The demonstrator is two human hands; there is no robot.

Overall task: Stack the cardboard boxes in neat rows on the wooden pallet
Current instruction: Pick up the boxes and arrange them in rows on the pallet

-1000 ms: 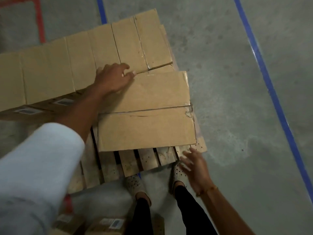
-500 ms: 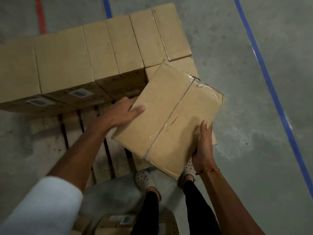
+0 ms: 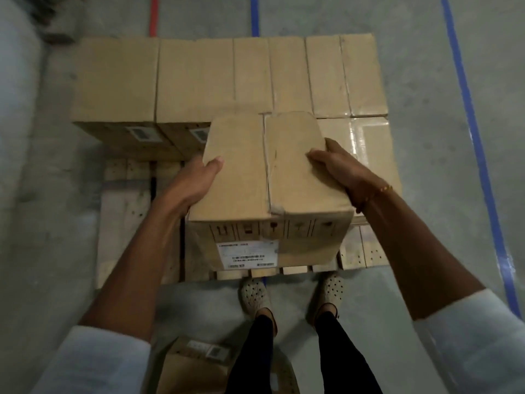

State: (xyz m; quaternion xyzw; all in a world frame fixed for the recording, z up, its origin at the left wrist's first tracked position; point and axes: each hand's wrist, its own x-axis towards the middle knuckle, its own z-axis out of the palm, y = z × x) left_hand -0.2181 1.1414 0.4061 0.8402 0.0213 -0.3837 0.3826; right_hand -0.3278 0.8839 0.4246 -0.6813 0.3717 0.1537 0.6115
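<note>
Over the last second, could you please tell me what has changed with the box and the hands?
The carried box came up off the low box on the pallet and turned square, label side toward the person. The left hand, earlier flat on top, and the right hand, earlier free, now grip its sides. The back row of boxes stayed put.

I am standing in a warehouse: a bare grey concrete floor [image 3: 426,66] runs beyond my hands, marked with long blue tape lines [image 3: 471,115] and a red tape line [image 3: 153,15]. Under my hands a slatted wooden pallet [image 3: 125,211] carries rows of plain brown cardboard boxes [image 3: 196,78] with white barcode labels [image 3: 143,134].
</note>
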